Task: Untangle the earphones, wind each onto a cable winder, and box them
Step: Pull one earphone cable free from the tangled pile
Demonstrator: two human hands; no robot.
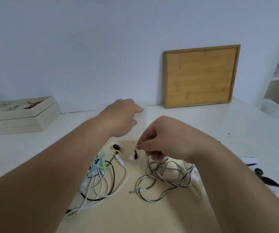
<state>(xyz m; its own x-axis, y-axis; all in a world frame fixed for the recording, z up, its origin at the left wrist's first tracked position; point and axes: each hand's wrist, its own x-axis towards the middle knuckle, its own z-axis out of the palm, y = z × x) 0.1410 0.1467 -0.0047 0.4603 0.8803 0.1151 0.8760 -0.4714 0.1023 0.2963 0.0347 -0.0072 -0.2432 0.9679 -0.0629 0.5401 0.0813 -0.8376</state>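
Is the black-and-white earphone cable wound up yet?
Not wound: the black-and-white earphone cable sprawls in slack loops on the beige mat, plug lying free.

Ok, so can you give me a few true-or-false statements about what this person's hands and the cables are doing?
1. The right hand pinches the black-and-white cable. True.
2. The wooden tray lies flat on the table. False: it stands leaning against the wall.
3. The left hand grips the tangled pile. False: it reaches past the pile, which lies on the beige mat.
4. The black-and-white cable's plug rests on the beige mat. True.
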